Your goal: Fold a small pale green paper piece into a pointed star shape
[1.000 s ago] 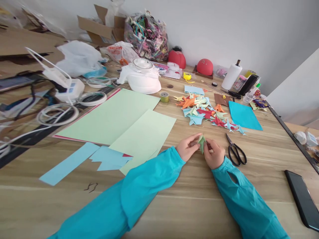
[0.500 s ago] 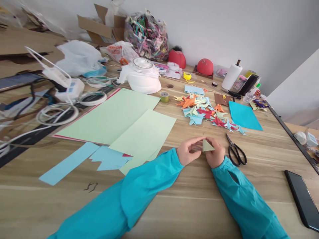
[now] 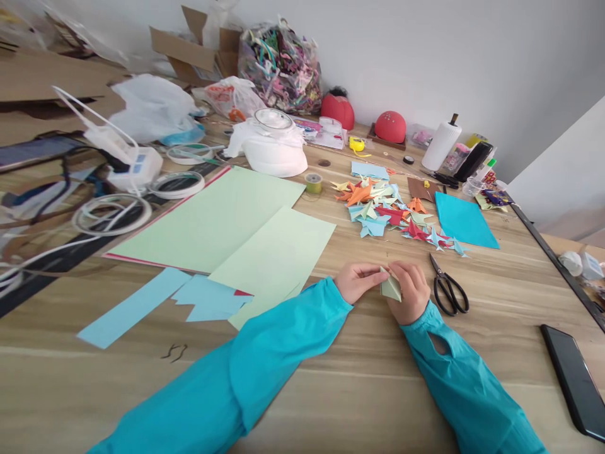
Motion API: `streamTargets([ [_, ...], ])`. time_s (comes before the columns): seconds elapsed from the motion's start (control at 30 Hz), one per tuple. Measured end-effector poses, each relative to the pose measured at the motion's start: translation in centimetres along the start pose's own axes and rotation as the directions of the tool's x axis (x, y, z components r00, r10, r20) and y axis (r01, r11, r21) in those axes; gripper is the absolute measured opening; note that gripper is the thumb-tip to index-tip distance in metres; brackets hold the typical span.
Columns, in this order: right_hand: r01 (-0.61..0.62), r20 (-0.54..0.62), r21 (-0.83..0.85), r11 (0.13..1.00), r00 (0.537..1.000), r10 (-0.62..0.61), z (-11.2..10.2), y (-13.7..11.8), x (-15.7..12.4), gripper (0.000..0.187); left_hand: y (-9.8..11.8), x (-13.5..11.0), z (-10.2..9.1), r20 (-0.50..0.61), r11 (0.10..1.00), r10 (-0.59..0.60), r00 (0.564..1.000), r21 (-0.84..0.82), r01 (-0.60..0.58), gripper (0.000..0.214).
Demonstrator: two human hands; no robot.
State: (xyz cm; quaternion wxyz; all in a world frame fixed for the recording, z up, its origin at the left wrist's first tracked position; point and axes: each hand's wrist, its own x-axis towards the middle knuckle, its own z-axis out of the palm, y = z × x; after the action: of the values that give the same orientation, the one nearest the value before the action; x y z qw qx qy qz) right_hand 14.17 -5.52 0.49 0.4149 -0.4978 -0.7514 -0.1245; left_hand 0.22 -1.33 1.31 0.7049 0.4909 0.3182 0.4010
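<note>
A small pale green piece of folded paper (image 3: 391, 289) is held between both hands above the table. My left hand (image 3: 358, 282) pinches its left upper edge, thumb and fingers pressed together. On the other side, my right hand (image 3: 410, 291) is closed around the paper, its fingers curled over the top. Black-handled scissors (image 3: 448, 287) lie just right of my right hand. Beyond the hands is a heap of folded paper cranes (image 3: 378, 208) in orange, red, blue and pale green.
Pale green sheets (image 3: 278, 252) and blue paper scraps (image 3: 212, 299) lie to the left. A turquoise sheet (image 3: 466, 221) is at the right, a thread spool (image 3: 313, 183) behind. A phone (image 3: 574, 378) rests near the right edge. Coiled white cables (image 3: 111, 215) crowd the far left.
The folded paper has turned between my hands and shows a different face. My left fingers have closed in on its edge, and my right fingers have come over its top.
</note>
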Motion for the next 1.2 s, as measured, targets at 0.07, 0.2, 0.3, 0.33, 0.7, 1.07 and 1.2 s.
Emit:
streamTargets([
  [0.07,0.003,0.010,0.009,1.000,1.000,-0.003,0.0,0.0,0.0,0.029,0.1,-0.1,0.0,0.016,0.999,0.011,1.000,0.046,-0.011,0.036],
  [0.2,-0.047,0.042,0.016,0.999,0.998,0.046,0.1,0.1,0.0,0.031,0.1,-0.1,-0.1,0.025,0.999,-0.005,1.000,0.035,0.004,0.038],
  [0.3,-0.071,0.067,0.010,0.997,0.995,0.070,0.0,0.3,0.0,0.031,0.0,0.0,-0.2,0.034,1.000,-0.016,0.999,0.016,0.015,0.038],
  [0.33,-0.075,0.073,0.010,0.997,0.995,0.074,0.0,0.3,0.0,0.031,0.0,0.0,-0.2,0.035,1.000,-0.021,0.999,0.011,0.020,0.038],
  [0.7,-0.160,0.032,0.114,0.981,0.987,0.157,0.7,0.6,-0.3,0.037,-0.5,0.3,-0.8,0.027,1.000,-0.023,0.999,0.002,0.023,0.034],
  [1.07,-0.288,0.104,0.290,0.913,0.957,0.270,0.0,-0.1,0.4,0.021,-1.9,1.2,-1.5,-0.040,0.992,0.059,0.997,-0.112,-0.063,0.035],
  [1.2,-0.278,0.077,0.288,0.917,0.961,0.267,0.6,0.1,0.4,0.011,-1.9,1.2,-1.5,-0.054,0.994,0.103,0.993,-0.029,-0.104,0.032],
])
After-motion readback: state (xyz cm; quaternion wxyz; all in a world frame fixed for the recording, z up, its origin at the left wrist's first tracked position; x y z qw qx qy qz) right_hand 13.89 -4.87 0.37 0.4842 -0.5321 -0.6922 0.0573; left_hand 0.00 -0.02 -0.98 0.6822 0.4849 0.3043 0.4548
